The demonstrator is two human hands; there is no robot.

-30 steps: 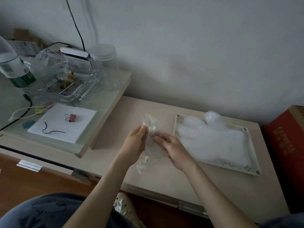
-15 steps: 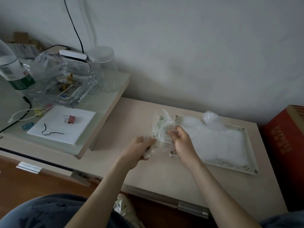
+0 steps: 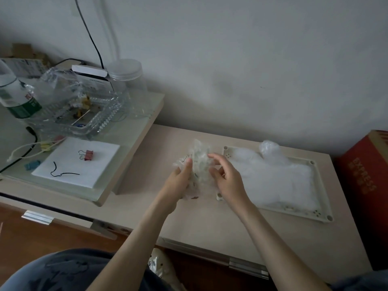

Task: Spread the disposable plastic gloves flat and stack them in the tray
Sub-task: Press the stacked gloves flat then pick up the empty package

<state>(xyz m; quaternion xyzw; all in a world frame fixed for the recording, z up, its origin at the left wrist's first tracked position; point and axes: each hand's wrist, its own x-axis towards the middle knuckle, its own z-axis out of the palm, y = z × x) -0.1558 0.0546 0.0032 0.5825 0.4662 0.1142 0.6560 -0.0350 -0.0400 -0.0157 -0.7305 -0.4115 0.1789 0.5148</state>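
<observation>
Plastic glove (image 3: 199,163), right hand (image 3: 229,182) now looser

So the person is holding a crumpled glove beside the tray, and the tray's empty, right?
No, the tray isn't empty. The head view shows a stack of gloves already lying in it. The left hand does hold a crumpled glove beside the tray.

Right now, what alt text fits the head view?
A person's left hand holds a crumpled clear plastic glove over a beige table, the right hand touching it. Beside them, a cream tray holds a stack of flattened gloves.
</observation>
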